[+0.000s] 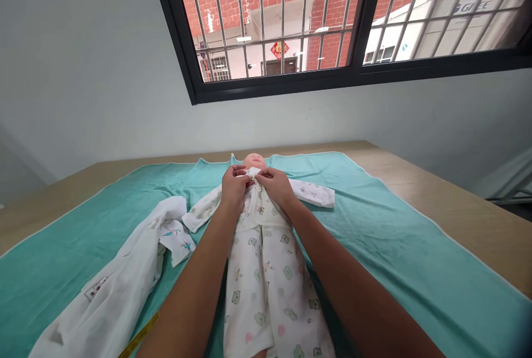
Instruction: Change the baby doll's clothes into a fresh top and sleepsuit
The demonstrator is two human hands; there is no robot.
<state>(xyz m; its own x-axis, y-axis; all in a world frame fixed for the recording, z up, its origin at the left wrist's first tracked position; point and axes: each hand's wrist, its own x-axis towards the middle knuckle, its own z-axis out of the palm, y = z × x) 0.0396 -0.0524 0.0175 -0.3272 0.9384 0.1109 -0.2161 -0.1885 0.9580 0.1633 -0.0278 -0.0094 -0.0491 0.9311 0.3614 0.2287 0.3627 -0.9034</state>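
A baby doll (254,160) lies on its back on a turquoise blanket (374,236), its head towards the wall. It wears a white printed baby outfit (260,258), with both sleeves spread out sideways. Just below the doll's chin, my left hand (235,185) pinches the left side of the collar opening. My right hand (275,183) pinches the opposite edge, close beside it. Both sets of fingers are closed on the cloth at the neck; any fastener between them is too small to make out. One of the doll's feet barely shows at the bottom of the outfit.
Another white baby garment (120,275) lies crumpled on the blanket at the left. A yellow tape measure (139,337) shows partly beside my left forearm. The wooden table (407,180) meets the wall below a barred window (274,20).
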